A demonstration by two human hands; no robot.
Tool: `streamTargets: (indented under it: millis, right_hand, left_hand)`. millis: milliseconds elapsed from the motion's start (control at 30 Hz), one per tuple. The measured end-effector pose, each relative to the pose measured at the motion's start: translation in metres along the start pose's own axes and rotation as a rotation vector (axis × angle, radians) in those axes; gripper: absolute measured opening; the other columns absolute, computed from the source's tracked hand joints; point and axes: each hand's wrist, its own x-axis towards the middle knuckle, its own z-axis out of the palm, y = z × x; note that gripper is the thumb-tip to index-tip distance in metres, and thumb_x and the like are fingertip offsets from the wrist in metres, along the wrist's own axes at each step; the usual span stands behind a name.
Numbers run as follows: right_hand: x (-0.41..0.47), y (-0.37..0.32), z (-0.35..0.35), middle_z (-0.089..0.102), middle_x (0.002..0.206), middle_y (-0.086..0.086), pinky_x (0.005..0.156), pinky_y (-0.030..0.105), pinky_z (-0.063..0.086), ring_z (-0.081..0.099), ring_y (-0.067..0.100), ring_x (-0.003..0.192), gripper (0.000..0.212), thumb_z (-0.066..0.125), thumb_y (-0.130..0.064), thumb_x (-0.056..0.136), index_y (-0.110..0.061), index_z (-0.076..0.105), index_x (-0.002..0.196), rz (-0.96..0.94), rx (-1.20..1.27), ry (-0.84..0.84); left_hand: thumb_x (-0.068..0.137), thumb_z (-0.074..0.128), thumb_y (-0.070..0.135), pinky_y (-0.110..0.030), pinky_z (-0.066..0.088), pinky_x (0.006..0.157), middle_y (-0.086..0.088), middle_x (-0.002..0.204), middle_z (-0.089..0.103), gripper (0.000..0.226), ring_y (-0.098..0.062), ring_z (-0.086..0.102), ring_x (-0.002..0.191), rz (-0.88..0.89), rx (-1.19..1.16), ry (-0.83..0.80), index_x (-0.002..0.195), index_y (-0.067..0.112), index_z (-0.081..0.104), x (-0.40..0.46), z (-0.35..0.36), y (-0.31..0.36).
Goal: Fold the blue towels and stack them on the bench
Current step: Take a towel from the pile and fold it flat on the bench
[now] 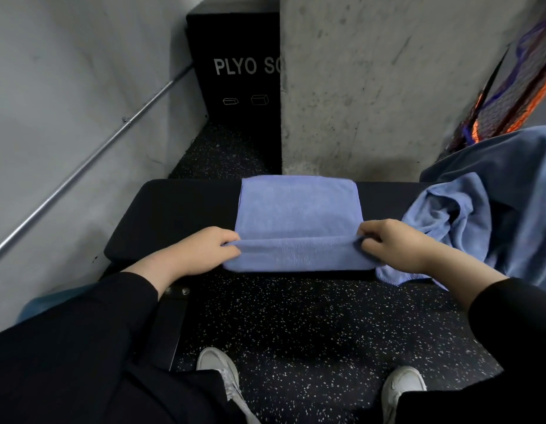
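A blue towel (299,209) lies flat across the middle of the black bench (180,209), its near edge doubled over into a raised band. My left hand (201,250) pinches the left end of that band. At the band's right end, my right hand (397,243) pinches the cloth as well. A crumpled blue towel (449,215) lies on the bench just right of my right hand, partly hanging over the front edge. A larger, darker blue cloth (516,185) is heaped behind it at the far right.
A concrete pillar (387,87) stands right behind the bench. A black plyo box (238,71) sits in the corner beyond, beside a grey wall with a metal pipe (91,160). Orange and purple netting (516,87) hangs at the right. Speckled floor and my shoes (222,374) lie below.
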Motion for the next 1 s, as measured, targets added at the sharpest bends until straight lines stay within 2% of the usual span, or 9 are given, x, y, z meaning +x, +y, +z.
streamTargets:
  millis: [100,200,267,400,467,600,800,933,1000]
  right_hand:
    - [-0.006,-0.007,-0.009,0.07,0.081,0.005,0.075,0.035,0.051,0.059,0.022,0.073,0.021,0.053,-0.016,0.09,-0.029,0.067,0.081,0.039,0.151,-0.008]
    - [-0.007,-0.008,-0.011,0.071,0.077,-0.001,0.066,0.023,0.047,0.055,0.005,0.067,0.014,0.061,-0.021,0.093,-0.026,0.07,0.084,0.076,0.271,0.049]
    - [-0.002,-0.005,-0.011,0.066,0.069,-0.005,0.059,0.016,0.041,0.052,0.004,0.062,0.011,0.066,-0.025,0.094,-0.022,0.071,0.083,0.104,0.353,0.108]
    - [0.018,0.002,-0.007,0.056,0.065,0.0,0.055,0.02,0.041,0.045,0.008,0.057,0.022,0.064,-0.032,0.096,-0.014,0.07,0.085,0.175,0.458,0.219]
    - [0.034,0.004,-0.004,0.053,0.066,0.001,0.061,0.031,0.04,0.044,0.014,0.062,0.025,0.06,-0.034,0.097,-0.013,0.067,0.086,0.209,0.467,0.264]
    - [0.065,0.005,0.006,0.061,0.075,0.001,0.06,0.033,0.036,0.051,0.019,0.07,0.023,0.049,-0.027,0.102,-0.011,0.061,0.092,0.248,0.267,0.268]
    - [0.098,0.015,0.01,0.063,0.089,0.009,0.07,0.039,0.045,0.055,0.03,0.081,0.03,0.039,-0.035,0.105,-0.01,0.055,0.103,0.332,0.102,0.279]
    - [0.112,0.02,0.016,0.064,0.088,0.012,0.065,0.037,0.037,0.051,0.033,0.078,0.03,0.044,-0.039,0.103,-0.013,0.052,0.091,0.337,0.042,0.359]
    - [0.116,0.024,0.02,0.065,0.091,0.012,0.064,0.037,0.038,0.053,0.034,0.08,0.028,0.05,-0.041,0.101,-0.014,0.053,0.094,0.328,-0.001,0.4]
  left_hand:
    - [0.094,0.058,0.007,-0.026,0.044,0.058,0.001,0.063,0.05,0.028,-0.01,0.052,0.059,-0.057,-0.22,-0.01,0.067,0.014,0.056,-0.006,-0.007,0.005]
    - [0.095,0.058,0.008,-0.026,0.048,0.056,0.006,0.059,0.057,0.033,-0.011,0.056,0.056,-0.088,-0.329,0.043,0.064,0.02,0.064,-0.006,-0.01,0.003]
    - [0.096,0.06,0.012,-0.028,0.049,0.059,0.003,0.062,0.06,0.019,-0.013,0.058,0.058,-0.095,-0.345,0.115,0.079,0.007,0.068,0.0,-0.012,0.0]
    - [0.097,0.059,0.021,-0.035,0.052,0.07,-0.007,0.075,0.065,0.023,-0.016,0.061,0.07,-0.118,-0.392,0.27,0.09,0.0,0.065,0.02,-0.015,-0.009]
    - [0.099,0.055,0.026,-0.038,0.047,0.07,-0.012,0.078,0.064,0.026,-0.018,0.056,0.072,-0.132,-0.326,0.319,0.09,0.003,0.062,0.034,-0.014,-0.01]
    - [0.104,0.046,0.025,-0.033,0.033,0.059,-0.003,0.074,0.052,0.027,-0.016,0.045,0.068,-0.176,-0.064,0.338,0.089,0.004,0.054,0.062,-0.007,-0.008]
    - [0.106,0.039,0.028,-0.036,0.039,0.061,-0.007,0.086,0.061,0.026,-0.026,0.057,0.079,-0.272,0.133,0.39,0.09,0.012,0.054,0.099,-0.014,-0.011]
    - [0.104,0.045,0.031,-0.035,0.041,0.059,-0.002,0.083,0.06,0.023,-0.023,0.058,0.076,-0.268,0.209,0.432,0.089,0.016,0.054,0.116,-0.01,-0.013]
    - [0.102,0.051,0.035,-0.037,0.045,0.06,0.0,0.09,0.061,0.016,-0.022,0.058,0.079,-0.259,0.249,0.476,0.098,0.019,0.055,0.12,-0.007,-0.015]
